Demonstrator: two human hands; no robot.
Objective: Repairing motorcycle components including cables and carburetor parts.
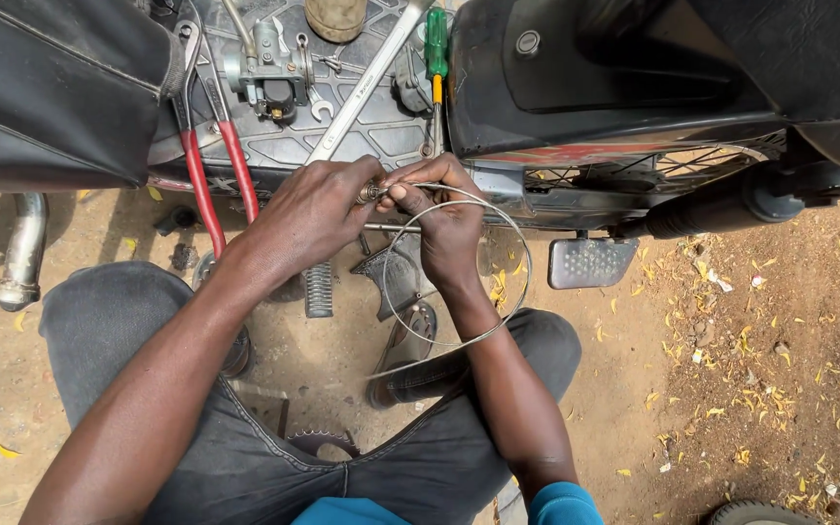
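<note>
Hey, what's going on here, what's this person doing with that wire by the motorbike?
A person crouches on dirt beside a motorcycle. The left hand and right hand meet over a thin looped steel cable, pinching the small metal fitting at its end between their fingertips. Just beyond, a grey tray holds red-handled pliers, a long spanner, a green screwdriver and a carburettor.
</note>
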